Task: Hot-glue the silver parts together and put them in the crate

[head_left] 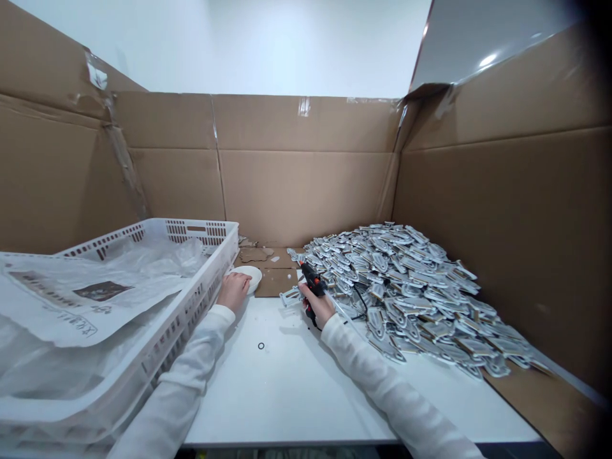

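Note:
My right hand is wrapped round the handle of a black glue gun with orange parts, its nozzle pointing up and to the left. My left hand rests on the near left part of a round white disc; its fingers are partly seen, and whether they grip the disc is unclear. A small pale frame-shaped piece lies just left of the glue gun. To the right rises a large heap of grey-and-white flat pieces.
White plastic crates with clear bags and a printed sheet stand at the left. A small black ring lies on the white table. Cardboard walls enclose the back and sides. A cardboard sheet lies beyond my hands.

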Available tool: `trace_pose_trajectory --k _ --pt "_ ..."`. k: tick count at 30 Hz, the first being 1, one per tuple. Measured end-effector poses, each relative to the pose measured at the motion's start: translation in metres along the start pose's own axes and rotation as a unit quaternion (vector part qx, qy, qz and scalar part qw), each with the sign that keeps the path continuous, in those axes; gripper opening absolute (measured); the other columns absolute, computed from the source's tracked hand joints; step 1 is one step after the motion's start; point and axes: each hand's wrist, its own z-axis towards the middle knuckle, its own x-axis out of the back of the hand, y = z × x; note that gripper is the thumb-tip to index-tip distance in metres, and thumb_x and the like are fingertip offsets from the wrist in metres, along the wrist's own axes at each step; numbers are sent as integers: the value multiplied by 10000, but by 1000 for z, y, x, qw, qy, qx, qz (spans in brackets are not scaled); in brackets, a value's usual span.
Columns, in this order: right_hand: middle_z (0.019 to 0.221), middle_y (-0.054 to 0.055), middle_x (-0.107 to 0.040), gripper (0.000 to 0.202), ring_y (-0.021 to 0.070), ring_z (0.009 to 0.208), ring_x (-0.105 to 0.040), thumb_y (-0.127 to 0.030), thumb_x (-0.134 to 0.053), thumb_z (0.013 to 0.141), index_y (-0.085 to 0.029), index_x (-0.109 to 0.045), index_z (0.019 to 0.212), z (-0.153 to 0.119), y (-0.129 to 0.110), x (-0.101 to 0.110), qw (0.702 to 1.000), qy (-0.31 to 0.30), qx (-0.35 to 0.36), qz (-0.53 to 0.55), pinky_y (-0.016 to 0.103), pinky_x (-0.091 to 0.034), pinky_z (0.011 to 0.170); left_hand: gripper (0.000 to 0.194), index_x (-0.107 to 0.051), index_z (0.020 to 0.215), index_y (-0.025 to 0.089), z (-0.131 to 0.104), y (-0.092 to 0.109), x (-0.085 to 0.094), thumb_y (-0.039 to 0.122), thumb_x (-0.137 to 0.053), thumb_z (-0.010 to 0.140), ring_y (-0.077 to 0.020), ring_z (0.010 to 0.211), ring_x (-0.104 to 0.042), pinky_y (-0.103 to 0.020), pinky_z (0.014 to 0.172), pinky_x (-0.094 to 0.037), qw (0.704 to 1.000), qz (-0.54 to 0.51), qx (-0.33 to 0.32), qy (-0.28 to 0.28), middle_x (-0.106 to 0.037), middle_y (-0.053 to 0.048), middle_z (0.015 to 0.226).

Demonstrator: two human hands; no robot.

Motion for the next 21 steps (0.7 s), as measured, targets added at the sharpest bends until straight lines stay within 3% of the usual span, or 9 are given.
trace_pose_trajectory --k 5,9,15,21 --pt "410 -34 -467 453 87 359 -395 -571 -561 606 -138 -573 737 -6 -10 0 1000 -10 -7 -4 214 -300 381 285 -678 840 170 1 0 -4 206 -399 797 -255 957 -512 -367 874 -324 1000 -18 -3 -17 -650 -94 948" --pt "407 -37 -465 454 87 358 -391 -567 -548 623 -139 -576 773 -6 -9 0 1000 -17 -4 -13 212 -303 385 317 -656 936 158 1 -2 -13 237 -369 826 -264 1003 -487 -372 872 -312 1000 2 -7 -15 -623 -89 1048" --pt "410 -31 -466 432 96 378 -411 -552 -540 641 -136 -582 752 -4 -5 0 999 -23 12 -27 217 -326 409 331 -635 969 155 2 -2 -8 232 -346 829 -236 999 -497 -345 896 -324 1000 -7 -14 3 -619 -80 1047" --pt "418 -22 -472 424 95 389 -422 -551 -541 641 -134 -583 699 -6 -8 0 999 -23 10 -38 216 -335 426 298 -647 955 173 1 -4 -19 225 -384 825 -270 1034 -493 -398 878 -338 999 -26 -10 -18 -613 -97 1073"
